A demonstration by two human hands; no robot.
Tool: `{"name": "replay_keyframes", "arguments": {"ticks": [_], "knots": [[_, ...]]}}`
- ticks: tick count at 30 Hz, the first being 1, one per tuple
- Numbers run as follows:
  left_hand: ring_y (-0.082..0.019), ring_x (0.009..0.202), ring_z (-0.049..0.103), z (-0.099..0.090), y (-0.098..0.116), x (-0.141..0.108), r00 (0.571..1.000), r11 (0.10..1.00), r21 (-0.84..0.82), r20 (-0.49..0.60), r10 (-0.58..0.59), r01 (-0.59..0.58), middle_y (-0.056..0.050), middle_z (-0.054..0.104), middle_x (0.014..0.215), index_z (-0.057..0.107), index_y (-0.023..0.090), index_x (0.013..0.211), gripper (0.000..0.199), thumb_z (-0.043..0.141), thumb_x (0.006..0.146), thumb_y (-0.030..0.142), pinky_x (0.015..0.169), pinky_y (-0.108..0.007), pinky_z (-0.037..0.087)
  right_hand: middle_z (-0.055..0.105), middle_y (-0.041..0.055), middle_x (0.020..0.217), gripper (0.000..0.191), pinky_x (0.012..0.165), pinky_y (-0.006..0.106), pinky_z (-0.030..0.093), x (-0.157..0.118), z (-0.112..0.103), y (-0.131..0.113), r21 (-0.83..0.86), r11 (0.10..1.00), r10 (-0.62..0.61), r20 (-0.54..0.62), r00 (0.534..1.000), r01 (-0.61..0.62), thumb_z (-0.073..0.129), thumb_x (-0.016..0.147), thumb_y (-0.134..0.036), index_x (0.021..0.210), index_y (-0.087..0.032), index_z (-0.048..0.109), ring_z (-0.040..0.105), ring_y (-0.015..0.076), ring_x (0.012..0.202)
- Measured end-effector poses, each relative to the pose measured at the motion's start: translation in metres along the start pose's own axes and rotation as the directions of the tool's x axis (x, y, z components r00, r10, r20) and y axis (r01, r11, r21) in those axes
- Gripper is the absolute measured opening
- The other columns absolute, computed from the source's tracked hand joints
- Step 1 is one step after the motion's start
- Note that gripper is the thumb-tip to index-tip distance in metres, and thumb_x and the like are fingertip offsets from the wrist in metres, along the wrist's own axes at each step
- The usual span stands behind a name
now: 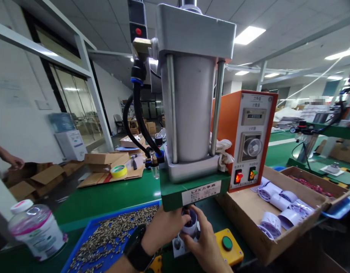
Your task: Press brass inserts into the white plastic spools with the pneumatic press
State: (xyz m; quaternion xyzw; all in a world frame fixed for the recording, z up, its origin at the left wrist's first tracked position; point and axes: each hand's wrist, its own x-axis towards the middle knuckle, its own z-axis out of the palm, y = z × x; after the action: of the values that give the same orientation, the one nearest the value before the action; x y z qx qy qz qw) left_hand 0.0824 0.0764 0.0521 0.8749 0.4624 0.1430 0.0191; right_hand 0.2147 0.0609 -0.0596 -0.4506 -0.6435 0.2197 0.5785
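Observation:
Under the green head of a grey pneumatic press (192,106), a white cylindrical part (191,223) stands over a metal base plate (177,248). My right hand (203,237) curls round the right side of this part, thumb in front and fingers behind. My left hand (166,227), with a black watch on the wrist, reaches in from the left. Its thumb and fingers are closed at the part's opening, over something dark inside that is too small to make out.
A blue tray (86,237) of small metal pieces lies left, beside a clear bottle (38,231). Right are a yellow button box (230,246), an orange control box (243,140) and a carton (266,248) of white cylinders. Another person's hand (15,162) shows far left.

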Motion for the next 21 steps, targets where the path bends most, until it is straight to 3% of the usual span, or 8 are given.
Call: {"name": "replay_keyframes", "arguments": {"ticks": [5, 10, 16, 21], "knots": [[-0.022, 0.090, 0.064, 0.002, -0.006, 0.000, 0.997, 1.000, 0.030, 0.072, -0.003, 0.000, -0.008, 0.069, 0.100, 0.068, 0.021, 0.090, 0.016, 0.055, 0.083, 0.016, 0.079, -0.032, 0.047, 0.064, 0.0046, 0.124, 0.063, 0.098, 0.034, 0.049, 0.000, -0.003, 0.002, 0.026, 1.000, 0.002, 0.040, 0.999, -0.003, 0.064, 0.069, -0.015, 0.130, -0.025, 0.049, 0.061, 0.0228, 0.115], [-0.018, 0.078, 0.064, -0.005, -0.003, 0.005, 0.994, 0.998, 0.037, 0.102, -0.048, 0.044, -0.003, 0.070, 0.089, 0.067, 0.022, 0.093, 0.014, 0.057, 0.084, 0.022, 0.073, -0.030, 0.047, 0.063, 0.0059, 0.125, 0.064, 0.101, 0.037, 0.048, 0.000, -0.002, 0.003, 0.077, 0.997, 0.021, 0.095, 0.995, -0.029, 0.064, 0.072, -0.016, 0.132, -0.025, 0.045, 0.060, 0.0234, 0.116], [-0.022, 0.103, 0.061, -0.005, 0.005, 0.005, 0.986, 0.999, 0.046, 0.165, -0.014, 0.007, -0.005, 0.070, 0.101, 0.067, 0.019, 0.083, 0.012, 0.059, 0.081, 0.010, 0.089, -0.039, 0.047, 0.060, 0.0063, 0.126, 0.062, 0.103, 0.037, 0.045, 0.000, -0.004, 0.001, 0.081, 0.996, 0.015, 0.102, 0.995, -0.023, 0.063, 0.074, -0.017, 0.132, -0.024, 0.044, 0.057, 0.0232, 0.118], [-0.016, 0.087, 0.063, -0.005, 0.008, 0.012, 0.990, 0.996, -0.049, 0.124, -0.074, 0.081, 0.000, 0.068, 0.085, 0.064, 0.017, 0.081, 0.006, 0.064, 0.083, 0.023, 0.085, -0.039, 0.051, 0.062, 0.0050, 0.122, 0.059, 0.100, 0.036, 0.046, 0.005, -0.009, -0.010, 0.040, 0.999, 0.015, 0.137, 0.991, -0.020, 0.062, 0.076, -0.017, 0.132, -0.024, 0.044, 0.058, 0.0220, 0.114]]}}
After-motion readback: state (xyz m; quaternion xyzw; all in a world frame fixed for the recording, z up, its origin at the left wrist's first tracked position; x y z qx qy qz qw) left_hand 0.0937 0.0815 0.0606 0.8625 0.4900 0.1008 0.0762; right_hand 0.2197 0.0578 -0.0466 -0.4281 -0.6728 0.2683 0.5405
